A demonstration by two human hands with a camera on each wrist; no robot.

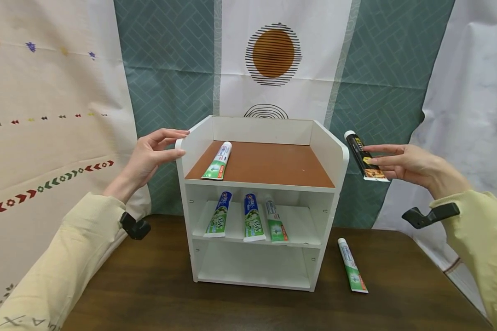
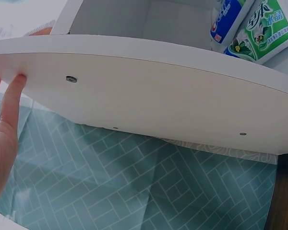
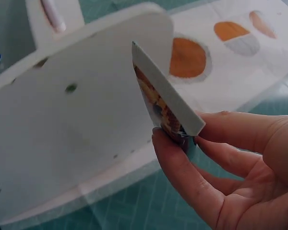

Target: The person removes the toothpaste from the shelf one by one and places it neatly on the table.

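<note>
My right hand (image 1: 414, 165) pinches a black toothpaste tube (image 1: 362, 158) with a white cap, held in the air to the right of a white shelf unit (image 1: 265, 281). In the right wrist view, the tube's flat crimped end (image 3: 168, 91) faces the camera, with fingers around its side. My left hand (image 1: 147, 154) touches the unit's upper left side panel (image 2: 149, 91) with its fingertips. On the brown top lies a green-and-white toothpaste tube (image 1: 218, 161). The middle shelf holds two blue-and-green tubes (image 1: 219, 214) (image 1: 253, 218) and a green-and-white one (image 1: 276, 220).
Another green-and-white toothpaste tube (image 1: 353, 266) lies on the dark wooden table (image 1: 149, 285), right of the unit. The bottom shelf (image 1: 252, 266) has a bare white floor. Patterned curtains (image 1: 170, 69) hang behind and at both sides.
</note>
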